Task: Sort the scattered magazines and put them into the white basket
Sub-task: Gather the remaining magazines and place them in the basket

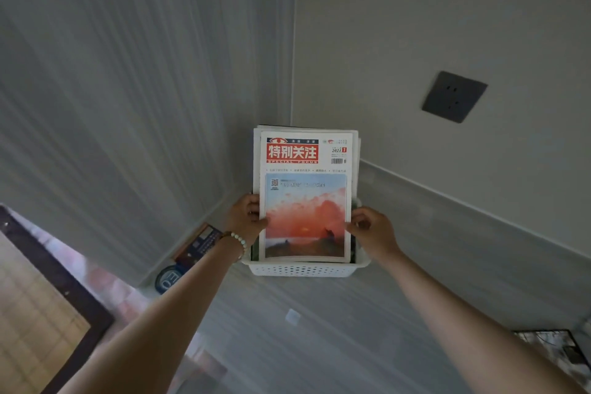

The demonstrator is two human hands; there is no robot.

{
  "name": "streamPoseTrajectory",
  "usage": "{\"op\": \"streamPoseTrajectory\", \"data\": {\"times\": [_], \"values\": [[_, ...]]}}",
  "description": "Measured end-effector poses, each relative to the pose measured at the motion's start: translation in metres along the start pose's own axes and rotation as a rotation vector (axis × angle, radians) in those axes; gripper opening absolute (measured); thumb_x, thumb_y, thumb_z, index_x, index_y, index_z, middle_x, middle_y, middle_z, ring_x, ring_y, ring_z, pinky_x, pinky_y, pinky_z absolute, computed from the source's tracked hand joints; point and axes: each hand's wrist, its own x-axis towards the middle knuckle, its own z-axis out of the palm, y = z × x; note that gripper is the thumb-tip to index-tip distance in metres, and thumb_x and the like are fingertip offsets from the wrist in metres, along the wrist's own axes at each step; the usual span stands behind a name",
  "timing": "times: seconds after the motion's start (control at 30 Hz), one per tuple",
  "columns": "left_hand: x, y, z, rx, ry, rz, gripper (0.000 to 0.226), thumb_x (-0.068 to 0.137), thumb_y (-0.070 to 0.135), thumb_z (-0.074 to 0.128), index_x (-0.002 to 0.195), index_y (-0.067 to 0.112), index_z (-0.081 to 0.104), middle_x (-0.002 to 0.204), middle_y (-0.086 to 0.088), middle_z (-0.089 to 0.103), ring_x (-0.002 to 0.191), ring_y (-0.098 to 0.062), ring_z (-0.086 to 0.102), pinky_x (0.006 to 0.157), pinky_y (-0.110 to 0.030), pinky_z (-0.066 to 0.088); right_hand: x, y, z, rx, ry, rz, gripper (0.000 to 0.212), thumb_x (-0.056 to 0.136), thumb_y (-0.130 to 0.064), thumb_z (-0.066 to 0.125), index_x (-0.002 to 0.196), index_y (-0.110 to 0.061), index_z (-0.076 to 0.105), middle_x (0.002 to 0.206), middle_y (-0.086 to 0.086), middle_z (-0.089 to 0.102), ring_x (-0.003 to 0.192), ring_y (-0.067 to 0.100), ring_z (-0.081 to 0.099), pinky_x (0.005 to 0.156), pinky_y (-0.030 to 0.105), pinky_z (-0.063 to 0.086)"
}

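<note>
A stack of magazines (305,198) stands upright in the white perforated basket (303,270) in the corner of the grey surface, leaning toward the wall. The front cover has a red title block and a sunset picture. My left hand (244,217), with a bead bracelet on the wrist, grips the stack's left edge. On the other side, my right hand (372,229) pinches the right edge. Only the edges of the magazines behind the front one show.
A dark calculator-like object (200,241) and a round blue item (168,278) lie left of the basket by the wall. A dark wall socket (454,96) sits at upper right. A dark-framed board (48,313) is at lower left, a patterned item (559,352) at lower right.
</note>
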Motion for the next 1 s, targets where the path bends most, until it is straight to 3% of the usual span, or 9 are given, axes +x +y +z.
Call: {"op": "streamPoseTrajectory", "data": {"times": [0.1, 0.23, 0.43, 0.57, 0.63, 0.73, 0.83, 0.9, 1.0], "values": [[0.0, -0.005, 0.003, -0.025, 0.085, 0.04, 0.037, 0.077, 0.0, 0.068, 0.106, 0.015, 0.052, 0.109, -0.007, 0.066, 0.088, -0.016, 0.062, 0.066, -0.015, 0.05, -0.004, 0.008, 0.0, 0.072, 0.014, 0.03, 0.018, 0.075, -0.012, 0.074, 0.09, -0.013, 0.066, 0.082, -0.004, 0.066, 0.068, 0.009, 0.057, 0.066, 0.023, 0.044], [-0.009, -0.005, 0.01, -0.006, 0.223, 0.076, 0.042, 0.073, 0.009, 0.074, 0.105, 0.023, 0.051, 0.11, 0.002, 0.062, 0.099, -0.019, 0.06, 0.08, -0.032, 0.055, -0.01, 0.017, -0.011, 0.208, 0.06, 0.042, 0.014, 0.076, -0.015, 0.074, 0.086, -0.022, 0.066, 0.083, -0.011, 0.067, 0.072, 0.004, 0.058, 0.062, 0.013, 0.041], [-0.056, 0.011, 0.054, -0.025, 0.224, 0.188, 0.044, 0.075, 0.014, 0.072, 0.114, 0.022, 0.052, 0.111, 0.01, 0.057, 0.093, -0.009, 0.055, 0.075, -0.021, 0.048, -0.042, 0.061, -0.058, 0.388, 0.036, 0.142, 0.024, 0.075, -0.007, 0.074, 0.098, -0.004, 0.067, 0.095, 0.01, 0.068, 0.083, 0.017, 0.062, 0.075, 0.021, 0.048], [-0.102, 0.018, 0.12, -0.065, 0.043, 0.134, 0.029, 0.078, 0.014, 0.069, 0.103, 0.02, 0.057, 0.088, 0.012, 0.064, 0.077, -0.003, 0.062, 0.056, -0.007, 0.046, -0.079, 0.113, -0.112, 0.377, 0.069, 0.163, 0.024, 0.074, -0.001, 0.074, 0.096, -0.001, 0.066, 0.092, 0.013, 0.067, 0.079, 0.018, 0.06, 0.062, 0.004, 0.045], [-0.124, 0.013, 0.161, -0.04, -0.1, 0.055, 0.023, 0.08, 0.012, 0.066, 0.102, 0.015, 0.059, 0.089, 0.006, 0.067, 0.072, -0.01, 0.061, 0.052, -0.009, 0.045, -0.101, 0.146, -0.145, 0.366, 0.12, 0.205, 0.022, 0.073, 0.0, 0.075, 0.092, -0.002, 0.065, 0.091, 0.015, 0.066, 0.08, 0.02, 0.059, 0.058, 0.001, 0.044], [-0.16, 0.002, 0.227, 0.007, -0.375, -0.126, 0.031, 0.085, 0.015, 0.062, 0.115, 0.007, 0.054, 0.109, -0.009, 0.062, 0.079, -0.014, 0.055, 0.055, -0.017, 0.042, -0.137, 0.202, -0.196, 0.302, 0.197, 0.284, 0.018, 0.074, -0.004, 0.075, 0.088, -0.009, 0.064, 0.094, 0.018, 0.067, 0.074, 0.02, 0.059, 0.051, 0.003, 0.043], [-0.196, 0.003, 0.285, -0.026, -0.515, -0.305, 0.013, 0.09, 0.016, 0.056, 0.1, 0.013, 0.049, 0.09, -0.007, 0.05, 0.068, -0.013, 0.046, 0.051, -0.014, 0.037, -0.175, 0.25, -0.236, 0.241, 0.221, 0.383, 0.023, 0.075, -0.013, 0.076, 0.095, -0.011, 0.063, 0.101, 0.013, 0.065, 0.076, 0.02, 0.062, 0.052, 0.016, 0.048], [-0.217, 0.005, 0.315, -0.04, -0.546, -0.387, 0.011, 0.092, 0.019, 0.053, 0.099, 0.015, 0.047, 0.085, -0.006, 0.044, 0.07, -0.016, 0.045, 0.061, -0.019, 0.04, -0.199, 0.273, -0.255, 0.187, 0.249, 0.443, 0.03, 0.074, -0.017, 0.077, 0.099, -0.01, 0.061, 0.099, 0.007, 0.06, 0.075, 0.015, 0.06, 0.05, 0.018, 0.045], [-0.241, 0.003, 0.346, -0.016, -0.594, -0.497, 0.024, 0.092, 0.027, 0.051, 0.111, 0.013, 0.049, 0.099, -0.004, 0.05, 0.095, -0.022, 0.053, 0.081, -0.031, 0.04, -0.229, 0.299, -0.274, 0.117, 0.22, 0.495, 0.032, 0.073, -0.02, 0.078, 0.097, -0.008, 0.06, 0.096, 0.008, 0.059, 0.085, 0.021, 0.058, 0.07, 0.027, 0.046]]}}
